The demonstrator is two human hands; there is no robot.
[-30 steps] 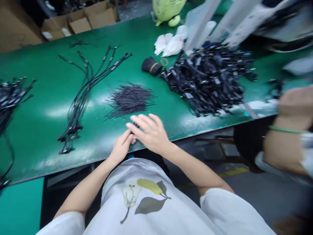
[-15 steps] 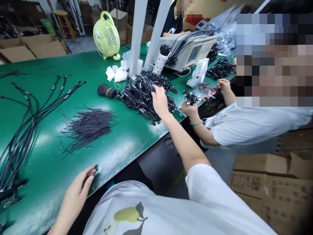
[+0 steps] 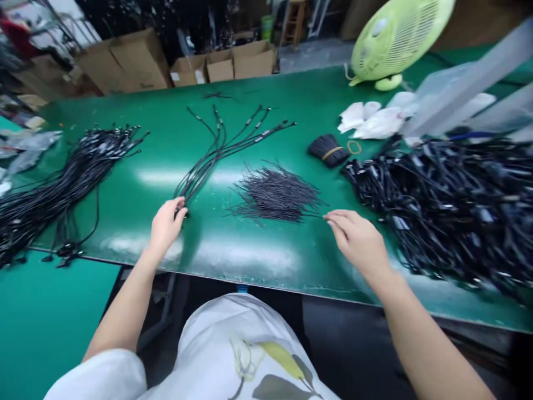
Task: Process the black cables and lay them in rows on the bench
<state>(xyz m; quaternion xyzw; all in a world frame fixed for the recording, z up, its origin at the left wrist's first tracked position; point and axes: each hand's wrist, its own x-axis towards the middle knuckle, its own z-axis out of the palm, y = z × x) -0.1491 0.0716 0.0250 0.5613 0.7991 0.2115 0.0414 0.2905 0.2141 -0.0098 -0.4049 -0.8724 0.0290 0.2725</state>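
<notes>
Several thin black cables (image 3: 210, 158) fan out across the green table. My left hand (image 3: 165, 225) is closed around their near ends, and its fingers hide the plugs there. In front of me is a loose pile of short black twist ties (image 3: 278, 194). At the right edge of that pile, my right hand (image 3: 358, 240) pinches the tip of a tie between thumb and fingers.
A heap of coiled black cables (image 3: 449, 205) fills the right side. Long cables (image 3: 79, 172) lie bunched at left. Behind the pile are a banded tie bundle (image 3: 328, 150), a rubber band (image 3: 354, 147), white wrapping (image 3: 377, 122) and a green fan (image 3: 400, 41).
My view has swung left. My right hand has left the coiled cable heap and come to the tie pile. My left hand has moved from the table's front edge onto the fanned cables.
</notes>
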